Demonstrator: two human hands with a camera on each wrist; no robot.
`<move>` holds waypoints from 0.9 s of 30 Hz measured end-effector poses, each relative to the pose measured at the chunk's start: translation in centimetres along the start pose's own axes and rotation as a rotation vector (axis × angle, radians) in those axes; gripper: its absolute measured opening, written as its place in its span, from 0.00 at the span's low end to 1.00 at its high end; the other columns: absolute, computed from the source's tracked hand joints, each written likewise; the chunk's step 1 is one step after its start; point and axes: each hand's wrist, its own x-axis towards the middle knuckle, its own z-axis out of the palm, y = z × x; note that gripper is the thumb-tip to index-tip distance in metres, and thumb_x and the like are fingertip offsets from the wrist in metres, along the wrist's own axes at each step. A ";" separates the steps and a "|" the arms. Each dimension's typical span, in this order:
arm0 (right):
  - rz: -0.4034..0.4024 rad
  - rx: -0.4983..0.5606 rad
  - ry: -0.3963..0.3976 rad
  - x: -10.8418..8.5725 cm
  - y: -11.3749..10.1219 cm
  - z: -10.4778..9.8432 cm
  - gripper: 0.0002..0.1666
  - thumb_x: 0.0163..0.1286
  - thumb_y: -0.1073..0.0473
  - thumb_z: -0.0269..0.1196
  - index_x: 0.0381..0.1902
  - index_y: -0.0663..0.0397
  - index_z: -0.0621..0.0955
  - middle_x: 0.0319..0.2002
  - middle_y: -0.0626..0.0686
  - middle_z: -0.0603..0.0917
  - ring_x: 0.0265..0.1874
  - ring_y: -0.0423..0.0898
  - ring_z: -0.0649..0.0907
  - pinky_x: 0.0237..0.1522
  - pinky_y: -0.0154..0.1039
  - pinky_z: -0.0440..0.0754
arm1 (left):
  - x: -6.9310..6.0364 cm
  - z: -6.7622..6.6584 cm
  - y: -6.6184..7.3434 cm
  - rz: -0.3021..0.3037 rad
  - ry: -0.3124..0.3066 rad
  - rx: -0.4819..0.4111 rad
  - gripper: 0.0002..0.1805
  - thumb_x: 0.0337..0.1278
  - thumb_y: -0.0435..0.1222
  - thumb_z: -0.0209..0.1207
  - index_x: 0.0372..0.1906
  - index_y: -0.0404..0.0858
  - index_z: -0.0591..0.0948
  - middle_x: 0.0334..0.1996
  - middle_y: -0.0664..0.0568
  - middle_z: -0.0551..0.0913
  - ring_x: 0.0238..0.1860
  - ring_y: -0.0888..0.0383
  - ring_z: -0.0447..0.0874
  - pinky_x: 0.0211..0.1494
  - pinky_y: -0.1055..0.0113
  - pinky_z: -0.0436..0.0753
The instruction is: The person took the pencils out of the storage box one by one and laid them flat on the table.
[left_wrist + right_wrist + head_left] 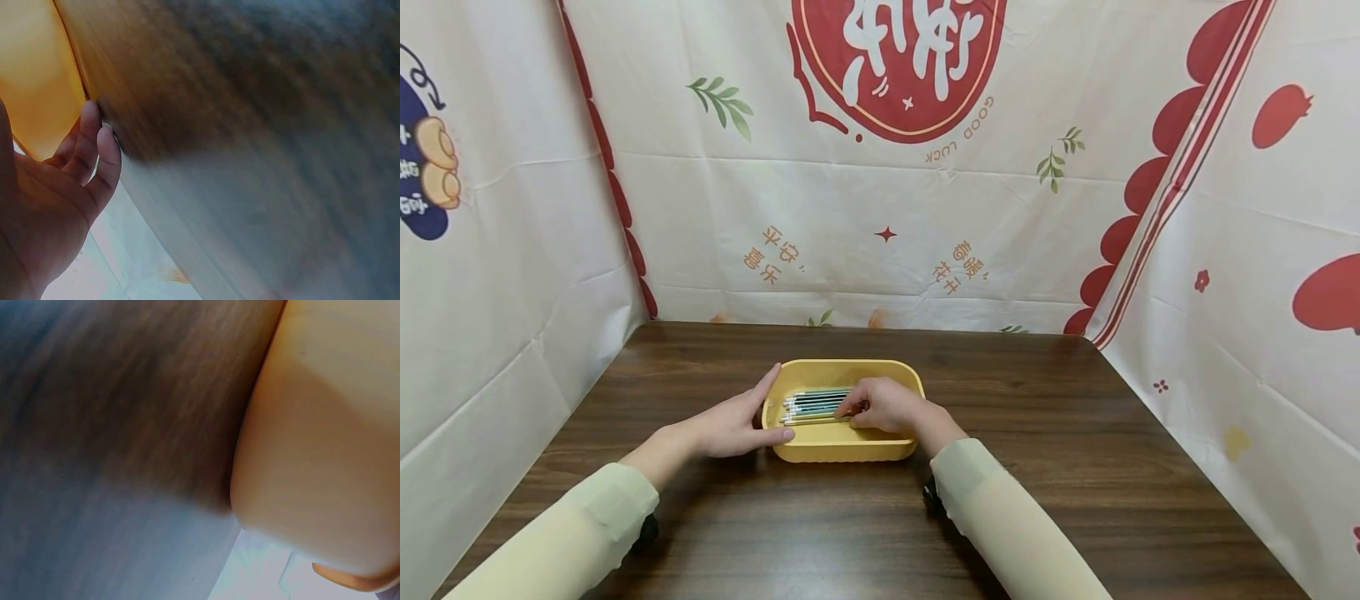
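Several slim pencils [812, 403] lie side by side in a yellow bin [850, 451], their left ends showing. At the bin's left end, my left hand [730, 427] holds it, thumb over the near rim and index finger at the far corner. The left wrist view has this hand [62, 181] with fingertips against the outside of the bin [37, 75]. Reaching inside from the right, my right hand [887, 407] pinches the right end of the nearest pencil, partly hidden by the fingers. Only the bin's outer wall [312, 462] fills the right wrist view, without the right hand's fingers.
The bin stands on a dark brown wooden table [760, 533], near the middle of its width. White printed cloth [850, 200] hangs behind the table's far edge and along both sides.
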 end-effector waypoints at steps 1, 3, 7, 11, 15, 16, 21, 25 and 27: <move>-0.004 -0.003 -0.001 0.0 0.0 0.0 0.14 0.74 0.64 0.73 0.50 0.39 0.96 0.42 0.45 0.86 0.40 0.39 0.79 0.45 0.34 0.79 | 0.0 0.0 0.0 -0.001 -0.001 -0.001 0.67 0.71 0.65 0.65 0.91 0.38 0.36 0.87 0.31 0.58 0.82 0.38 0.68 0.82 0.36 0.69; -0.010 -0.011 -0.001 0.0 0.0 0.1 0.14 0.74 0.64 0.73 0.50 0.39 0.96 0.41 0.44 0.86 0.39 0.39 0.79 0.45 0.34 0.79 | 0.0 0.0 -0.1 -0.001 -0.002 0.001 0.67 0.71 0.65 0.65 0.91 0.38 0.36 0.87 0.31 0.57 0.82 0.38 0.68 0.82 0.36 0.68; -0.025 -0.025 -0.003 0.1 0.1 0.2 0.14 0.74 0.63 0.74 0.51 0.39 0.96 0.39 0.43 0.85 0.37 0.38 0.79 0.44 0.34 0.78 | 0.0 0.0 -0.2 -0.003 -0.002 0.002 0.67 0.72 0.65 0.65 0.91 0.38 0.36 0.87 0.31 0.56 0.83 0.37 0.67 0.83 0.36 0.68; -0.052 -0.039 -0.007 0.1 0.2 0.3 0.13 0.74 0.63 0.74 0.51 0.40 0.96 0.38 0.43 0.86 0.36 0.37 0.78 0.43 0.33 0.78 | 0.0 0.0 -0.2 -0.001 -0.002 0.005 0.67 0.72 0.65 0.65 0.91 0.38 0.36 0.87 0.31 0.56 0.83 0.38 0.67 0.83 0.36 0.68; -0.073 -0.039 -0.016 0.2 0.2 0.3 0.13 0.75 0.63 0.73 0.51 0.42 0.96 0.38 0.43 0.86 0.37 0.37 0.78 0.43 0.34 0.78 | 0.0 0.0 -0.2 -0.003 -0.003 0.007 0.67 0.72 0.65 0.65 0.91 0.37 0.36 0.87 0.31 0.56 0.83 0.37 0.67 0.82 0.36 0.68; -0.079 -0.040 -0.018 0.2 0.2 0.3 0.14 0.75 0.64 0.72 0.52 0.42 0.96 0.38 0.43 0.85 0.37 0.38 0.78 0.43 0.34 0.78 | 0.0 0.0 -0.2 -0.004 -0.003 0.006 0.67 0.72 0.65 0.65 0.91 0.37 0.36 0.87 0.31 0.57 0.83 0.37 0.67 0.82 0.36 0.68; -0.106 -0.033 -0.010 0.3 0.3 0.2 0.15 0.73 0.65 0.72 0.52 0.43 0.95 0.37 0.43 0.85 0.36 0.37 0.78 0.41 0.33 0.78 | 0.0 0.0 -0.1 -0.001 -0.004 0.005 0.67 0.72 0.65 0.65 0.91 0.37 0.36 0.87 0.31 0.57 0.82 0.38 0.68 0.82 0.36 0.68; -0.112 -0.026 0.001 0.3 0.5 0.2 0.16 0.72 0.65 0.71 0.52 0.42 0.95 0.37 0.43 0.84 0.36 0.37 0.79 0.41 0.32 0.79 | 0.0 0.0 -0.1 0.004 -0.003 0.005 0.67 0.72 0.65 0.65 0.91 0.37 0.36 0.87 0.31 0.57 0.82 0.38 0.68 0.82 0.37 0.68; -0.113 -0.016 0.000 0.4 0.5 0.2 0.16 0.72 0.65 0.71 0.52 0.42 0.95 0.39 0.44 0.84 0.37 0.38 0.79 0.42 0.33 0.80 | 0.0 0.0 -0.1 0.005 -0.002 0.003 0.66 0.72 0.64 0.65 0.91 0.37 0.36 0.87 0.31 0.57 0.82 0.38 0.68 0.82 0.36 0.68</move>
